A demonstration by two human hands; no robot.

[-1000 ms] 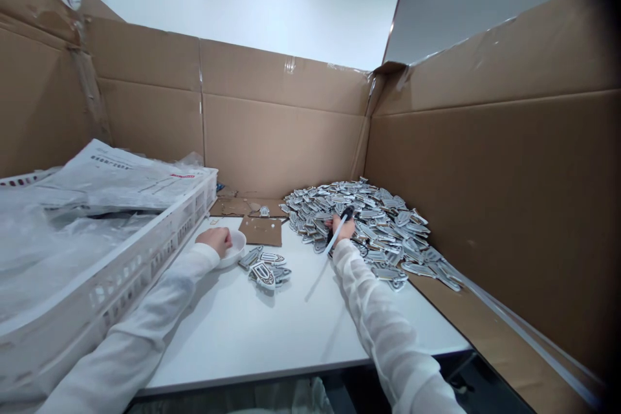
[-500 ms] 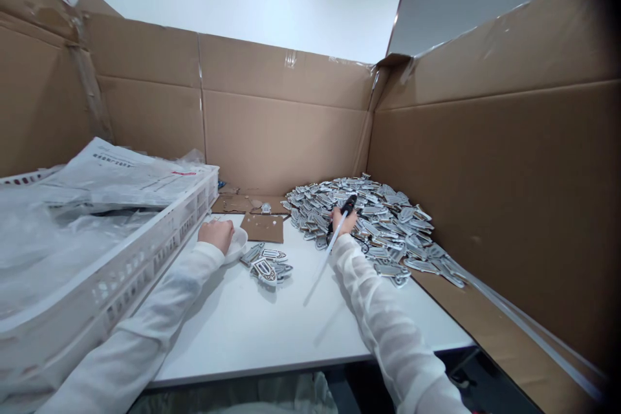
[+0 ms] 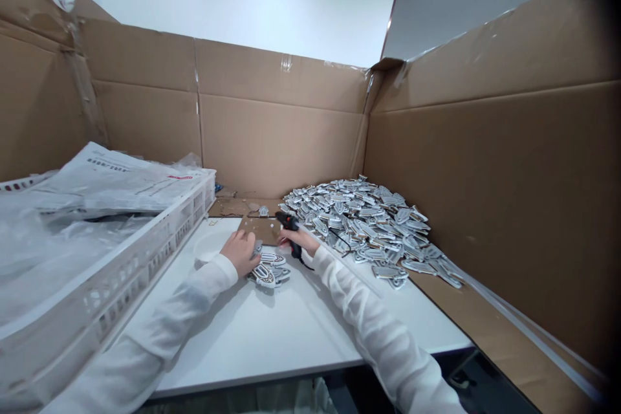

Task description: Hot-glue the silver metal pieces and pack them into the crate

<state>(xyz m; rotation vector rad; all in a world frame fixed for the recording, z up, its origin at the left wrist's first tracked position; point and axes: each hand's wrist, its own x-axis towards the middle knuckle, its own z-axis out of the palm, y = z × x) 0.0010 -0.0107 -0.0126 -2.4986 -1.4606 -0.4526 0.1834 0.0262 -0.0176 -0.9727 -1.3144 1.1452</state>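
My right hand is wrapped round a black glue gun with orange marks. The gun's nozzle points to the left, and a long translucent glue stick trails from its back over my sleeve. Beside the gun, my left hand has its fingers closed on the edge of a grey flat printed piece. That piece belongs with a small heap of shield-shaped printed pieces on the white table. A white round dish lies left of my left hand, partly covered by it.
A large pile of similar pieces fills the table's back right. At the left stands a white plastic basket with plastic bags and printed papers. A small cardboard piece lies behind my hands. Cardboard walls enclose the table.
My left hand has moved right from the white dish to the small heap. My right hand has brought the glue gun left, away from the large pile, turning its nozzle leftward.
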